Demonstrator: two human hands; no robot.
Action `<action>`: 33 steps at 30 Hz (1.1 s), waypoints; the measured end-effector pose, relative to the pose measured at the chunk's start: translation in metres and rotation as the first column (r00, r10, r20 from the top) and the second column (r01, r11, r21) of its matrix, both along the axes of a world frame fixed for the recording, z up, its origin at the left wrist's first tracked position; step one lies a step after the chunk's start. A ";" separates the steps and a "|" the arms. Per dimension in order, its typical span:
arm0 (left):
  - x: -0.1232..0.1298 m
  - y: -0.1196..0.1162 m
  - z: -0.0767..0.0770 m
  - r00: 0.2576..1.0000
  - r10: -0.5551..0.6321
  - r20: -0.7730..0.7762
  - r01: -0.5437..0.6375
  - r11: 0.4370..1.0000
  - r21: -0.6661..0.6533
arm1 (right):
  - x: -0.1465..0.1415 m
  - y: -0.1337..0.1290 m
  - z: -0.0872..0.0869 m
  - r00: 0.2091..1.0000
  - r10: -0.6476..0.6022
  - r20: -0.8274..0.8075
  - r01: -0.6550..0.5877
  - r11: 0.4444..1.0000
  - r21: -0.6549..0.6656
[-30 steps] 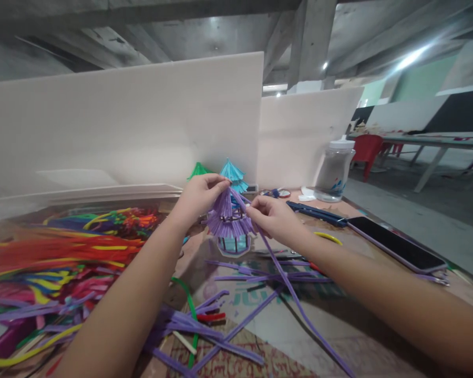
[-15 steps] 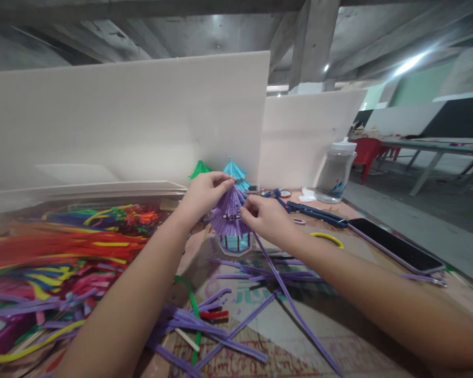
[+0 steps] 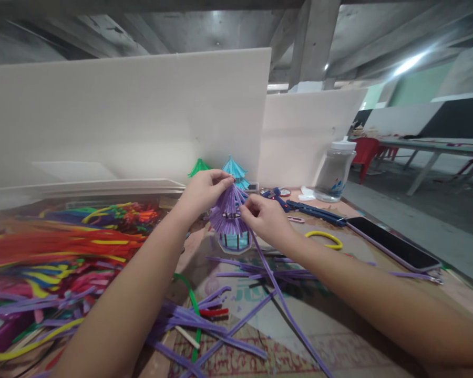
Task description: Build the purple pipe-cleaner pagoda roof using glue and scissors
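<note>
A small model pavilion with a two-tiered purple roof and a pale blue, windowed base stands upright before me. My left hand pinches the peak of its roof between thumb and fingers. On the roof's right side, my right hand is closed on a long purple pipe cleaner, whose tail trails down to the front of the table. The fingertips of both hands partly cover the upper roof. Just behind are a light blue model roof and a green model roof.
Colourful pipe cleaners are heaped at left, and loose purple pieces lie in front. Toward the right are a glue gun, a blue-handled cutter, a yellow ring, a phone and a clear bottle. White boards stand behind.
Both hands keep their grip on the model and the purple pipe cleaner. The trailing end of the pipe cleaner has shifted slightly left, and the view has moved a little.
</note>
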State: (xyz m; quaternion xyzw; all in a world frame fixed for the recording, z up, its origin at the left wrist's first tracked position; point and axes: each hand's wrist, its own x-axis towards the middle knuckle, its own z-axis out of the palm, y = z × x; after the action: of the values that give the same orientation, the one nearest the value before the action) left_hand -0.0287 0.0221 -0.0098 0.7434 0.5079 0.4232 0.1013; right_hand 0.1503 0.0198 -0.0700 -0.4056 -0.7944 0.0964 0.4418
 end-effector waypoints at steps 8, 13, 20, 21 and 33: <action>0.001 0.001 0.000 1.000 -0.011 0.011 0.011 1.000 0.005 | -0.002 0.001 0.000 1.000 -0.009 0.003 0.009 1.000 -0.015; 0.001 0.000 0.000 1.000 -0.019 0.008 0.019 1.000 0.003 | -0.001 0.002 0.000 1.000 -0.001 -0.001 0.001 1.000 -0.030; 0.000 0.001 0.001 1.000 -0.010 -0.009 0.010 1.000 -0.007 | -0.002 0.001 0.003 1.000 -0.004 0.023 0.006 0.998 -0.065; 0.000 0.001 0.001 1.000 -0.013 -0.006 0.013 1.000 -0.009 | -0.003 0.001 0.003 1.000 -0.001 0.015 0.002 0.998 -0.061; -0.004 0.003 -0.001 0.998 -0.053 0.029 0.054 0.998 -0.030 | 0.000 0.002 0.002 0.999 0.014 0.030 -0.013 1.000 -0.024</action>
State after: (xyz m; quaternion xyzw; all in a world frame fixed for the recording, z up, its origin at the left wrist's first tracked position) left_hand -0.0327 0.0249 -0.0108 0.7489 0.4930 0.4228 0.1312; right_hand 0.1498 0.0220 -0.0678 -0.4070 -0.8025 0.1027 0.4240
